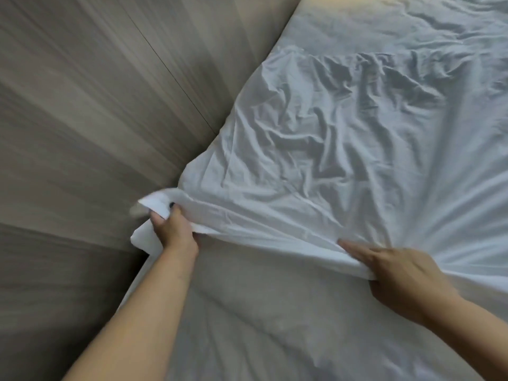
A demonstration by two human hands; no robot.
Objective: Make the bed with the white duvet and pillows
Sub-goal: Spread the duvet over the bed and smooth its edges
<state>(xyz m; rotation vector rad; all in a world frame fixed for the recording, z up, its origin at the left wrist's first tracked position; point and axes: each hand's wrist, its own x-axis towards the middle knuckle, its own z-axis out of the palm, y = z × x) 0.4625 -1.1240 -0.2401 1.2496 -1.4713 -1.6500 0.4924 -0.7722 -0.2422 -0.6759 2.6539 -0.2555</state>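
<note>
White, heavily creased duvet (343,138) covers most of the right side of the view, spread over a bed seen from above. Its near edge is lifted off the bed, forming a long fold that runs from the left corner down toward the right. Under the lifted edge lies a smoother, greyish-white sheet (261,312) that fills the lower middle of the picture.

Two bare forearms reach in from the bottom. The left hand (173,229) grips the duvet's corner at the bed's left edge, fingers curled around bunched cloth, with a small flap of fabric sticking out past the thumb. The right hand (395,270) holds the same edge further to the right: its fingers lie fairly straight on top of the fabric while the thumb tucks beneath, pinching the fold between them. Creases fan out across the duvet from this hand.

Pale wood-grain flooring (82,119) fills the left side, blurred into streaks. No pillow can be made out.
</note>
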